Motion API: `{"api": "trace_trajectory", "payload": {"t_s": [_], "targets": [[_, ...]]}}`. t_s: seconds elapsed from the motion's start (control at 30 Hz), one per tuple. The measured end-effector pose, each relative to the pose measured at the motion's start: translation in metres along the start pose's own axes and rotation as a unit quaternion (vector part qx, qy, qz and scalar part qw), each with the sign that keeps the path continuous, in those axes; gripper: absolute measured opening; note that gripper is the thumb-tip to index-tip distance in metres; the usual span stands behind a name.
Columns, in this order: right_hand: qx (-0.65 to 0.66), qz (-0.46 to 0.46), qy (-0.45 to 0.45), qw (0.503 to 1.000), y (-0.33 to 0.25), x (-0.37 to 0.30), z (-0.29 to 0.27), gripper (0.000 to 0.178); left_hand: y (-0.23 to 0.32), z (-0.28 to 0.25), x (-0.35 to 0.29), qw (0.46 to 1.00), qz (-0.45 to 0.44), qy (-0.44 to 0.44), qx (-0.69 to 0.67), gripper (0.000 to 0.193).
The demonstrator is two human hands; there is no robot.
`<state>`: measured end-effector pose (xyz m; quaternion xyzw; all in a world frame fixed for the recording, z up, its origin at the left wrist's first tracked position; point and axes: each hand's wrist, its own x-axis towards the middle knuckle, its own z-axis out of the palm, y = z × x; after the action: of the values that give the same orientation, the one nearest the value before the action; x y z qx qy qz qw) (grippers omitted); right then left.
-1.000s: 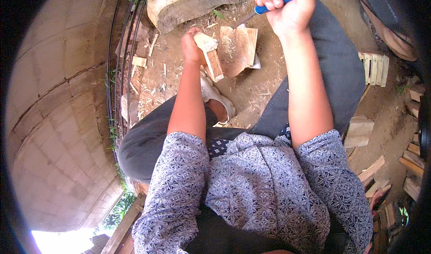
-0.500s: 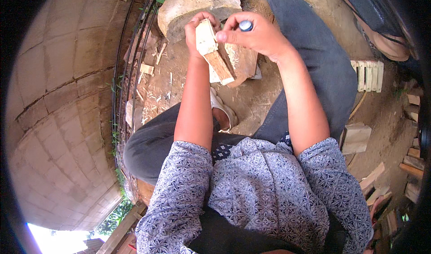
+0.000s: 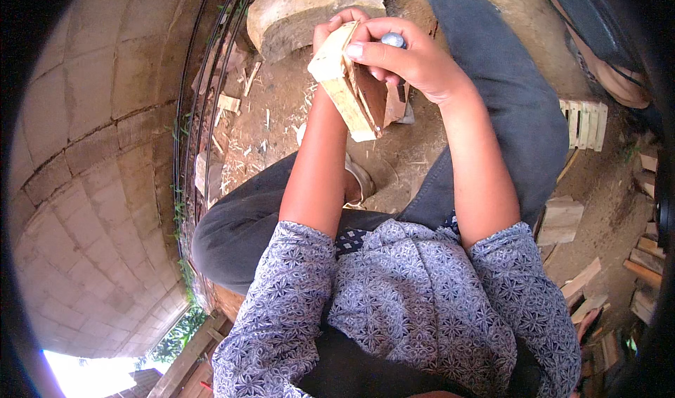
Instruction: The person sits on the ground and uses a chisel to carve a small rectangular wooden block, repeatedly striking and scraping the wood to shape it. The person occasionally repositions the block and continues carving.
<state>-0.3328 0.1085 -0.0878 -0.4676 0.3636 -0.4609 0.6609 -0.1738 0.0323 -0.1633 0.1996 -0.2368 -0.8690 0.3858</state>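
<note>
Wooden block point(image 3: 337, 60) sits in left hand point(image 3: 323, 35), fingers wrapping its far side, partly hidden; right hand point(image 3: 416, 58) curls round tool point(image 3: 394, 40), thumb pressing block's edge. Block partly blocks wood piece point(image 3: 398, 107) on dirt ground point(image 3: 394, 160). Shavings point(image 3: 238, 160) toward ground's left edge; stone chunk point(image 3: 306, 8) beyond.

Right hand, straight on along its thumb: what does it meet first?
The wooden block held in the left hand. The right hand has its thumb at the block's edge, apparently touching, though depth is unclear from this view.
</note>
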Motion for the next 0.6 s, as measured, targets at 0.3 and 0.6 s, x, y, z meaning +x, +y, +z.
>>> {"api": "trace_trajectory", "payload": {"t_s": [0.3,0.6], "targets": [[0.009,-0.023,0.013,1.0,0.007,0.002,-0.003,0.022,-0.009,0.002,0.0,0.998,-0.018,-0.04,-0.047,0.046],[0.028,-0.122,0.045,0.991,-0.005,0.0,0.007,0.013,-0.022,-0.016,-0.005,0.993,0.026,-0.065,-0.099,0.045]]}}
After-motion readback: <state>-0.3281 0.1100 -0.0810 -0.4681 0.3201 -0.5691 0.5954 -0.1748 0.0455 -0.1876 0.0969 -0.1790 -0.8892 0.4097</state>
